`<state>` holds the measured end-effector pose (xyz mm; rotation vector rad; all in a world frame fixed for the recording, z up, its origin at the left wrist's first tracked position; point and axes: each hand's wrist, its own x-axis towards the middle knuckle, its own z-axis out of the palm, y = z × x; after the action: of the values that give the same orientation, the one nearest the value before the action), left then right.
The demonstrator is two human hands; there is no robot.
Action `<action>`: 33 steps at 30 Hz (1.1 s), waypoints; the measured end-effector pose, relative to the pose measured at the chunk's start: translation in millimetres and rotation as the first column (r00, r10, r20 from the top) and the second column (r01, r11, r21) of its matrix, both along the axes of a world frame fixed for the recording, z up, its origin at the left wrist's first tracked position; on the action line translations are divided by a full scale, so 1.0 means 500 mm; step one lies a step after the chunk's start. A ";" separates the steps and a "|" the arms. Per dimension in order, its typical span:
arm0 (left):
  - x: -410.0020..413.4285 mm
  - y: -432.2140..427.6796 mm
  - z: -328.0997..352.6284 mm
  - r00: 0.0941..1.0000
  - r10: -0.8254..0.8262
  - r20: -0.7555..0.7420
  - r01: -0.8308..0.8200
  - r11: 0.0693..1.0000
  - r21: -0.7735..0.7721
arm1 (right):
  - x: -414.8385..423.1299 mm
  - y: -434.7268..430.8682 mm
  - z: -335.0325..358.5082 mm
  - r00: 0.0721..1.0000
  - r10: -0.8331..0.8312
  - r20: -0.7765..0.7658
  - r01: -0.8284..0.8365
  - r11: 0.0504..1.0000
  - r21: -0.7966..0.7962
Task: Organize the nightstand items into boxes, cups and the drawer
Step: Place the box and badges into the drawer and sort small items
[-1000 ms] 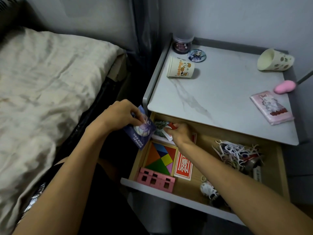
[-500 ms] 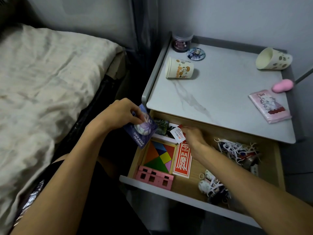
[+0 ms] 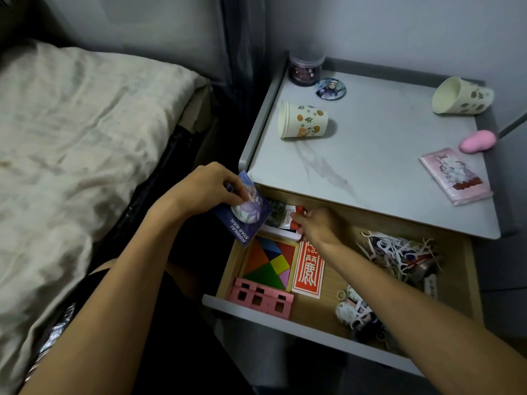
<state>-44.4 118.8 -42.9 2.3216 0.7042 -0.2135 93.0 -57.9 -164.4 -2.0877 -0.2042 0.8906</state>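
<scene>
Grey walls close in behind and to the right of the nightstand, and the bed runs along its left with only a dark narrow gap between. The pale marbled counter has a raised lip on its left and back edges. Below its front edge the drawer stands pulled out, its back part lying under the counter's overhang.

The left hand hangs over the gap at the drawer's near-left corner, thumb and fingers pinching a blue card printed "HONKAI STAR RAIL", held tilted above the drawer's left wall. The right hand reaches into the back-left of the drawer, just under the overhang, its fingers curled and pinching a small white-and-red packet. The packet sits just beside the blue card's right edge, over a flat white item and something dark that I cannot make out.

In front of the hands a coloured tangram lies flat beside a red-and-white card, with a pink block piece against the drawer front. The right forearm crosses the drawer's middle, between small figure charms and a tangle of white floss picks.

On the counter, a printed paper cup and a second cup lie on their sides, well apart. A round badge sits near a small jar, and a pink tissue pack lies near a pink oval object.
</scene>
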 end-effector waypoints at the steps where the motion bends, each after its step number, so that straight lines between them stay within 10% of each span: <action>1: 0.002 0.000 0.000 1.000 -0.002 0.003 0.002 1.000 -0.006 | -0.001 0.003 0.000 0.999 0.027 0.035 -0.026 0.999 -0.018; 8: 0.006 -0.001 -0.009 0.999 0.022 0.041 -0.019 0.997 -0.079 | -0.016 -0.002 0.021 0.972 0.134 0.195 -0.117 0.989 -0.095; 15: 0.028 -0.036 -0.015 0.989 0.131 0.070 -0.097 0.925 -0.366 | -0.074 -0.066 0.128 0.885 0.168 -0.434 0.060 0.883 0.465; 20: 0.043 -0.079 -0.005 0.988 0.152 0.037 -0.111 0.845 -0.523 | -0.055 -0.087 0.166 0.901 0.157 -0.405 0.066 0.872 0.485; 26: 0.101 -0.097 -0.032 0.945 0.188 0.268 -0.160 0.980 -0.122 | 0.005 -0.152 0.171 0.933 0.243 -0.266 -0.120 0.905 0.409; 33: 0.184 -0.117 -0.017 0.870 0.223 0.439 -0.201 0.975 -0.098 | 0.036 -0.194 0.109 0.906 0.275 -0.322 -0.204 0.950 0.237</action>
<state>47.4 60.2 -51.5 2.1117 0.6965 0.3931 111.0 -155.1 -110.0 -1.7062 -0.3505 1.3217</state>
